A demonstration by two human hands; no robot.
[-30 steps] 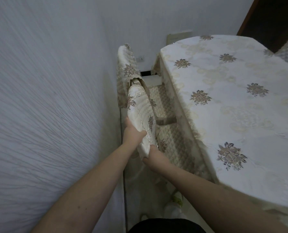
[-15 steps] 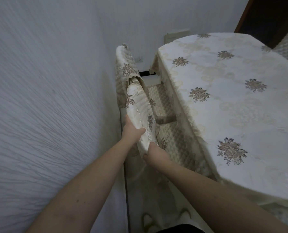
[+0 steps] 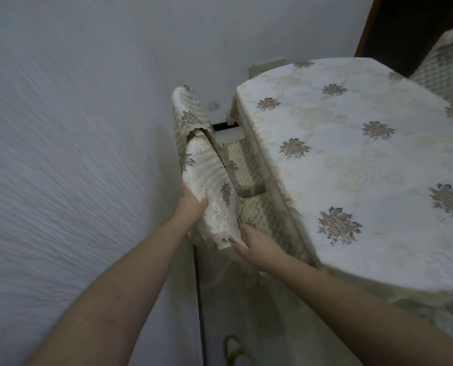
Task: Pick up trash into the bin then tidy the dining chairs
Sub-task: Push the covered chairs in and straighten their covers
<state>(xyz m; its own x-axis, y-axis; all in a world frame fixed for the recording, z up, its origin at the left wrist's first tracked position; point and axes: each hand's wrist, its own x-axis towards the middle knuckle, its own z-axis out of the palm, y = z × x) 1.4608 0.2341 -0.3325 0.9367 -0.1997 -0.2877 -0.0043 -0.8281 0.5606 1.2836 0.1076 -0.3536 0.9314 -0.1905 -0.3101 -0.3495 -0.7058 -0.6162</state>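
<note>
The near dining chair (image 3: 209, 191) stands in the narrow gap between the wall (image 3: 69, 159) on the left and the cloth-covered surface (image 3: 352, 159) on the right, its covered backrest running as a long band away from the person, towards a second covered chair (image 3: 187, 112) farther along the same gap. Both hands are on that backrest: the left hand (image 3: 191, 204) grips its wall-side edge partway along, thumb curled over the embroidered cover, while the right hand (image 3: 251, 240) holds the nearest end from the surface side, its fingertips hidden behind the fabric. The quilted seat (image 3: 259, 217) lies to the right of the backrest, partly under the tablecloth's edge. Tucking the chair in probably means pushing rightwards, across the backrest's long axis; the right hand sits nearer that side.
</note>
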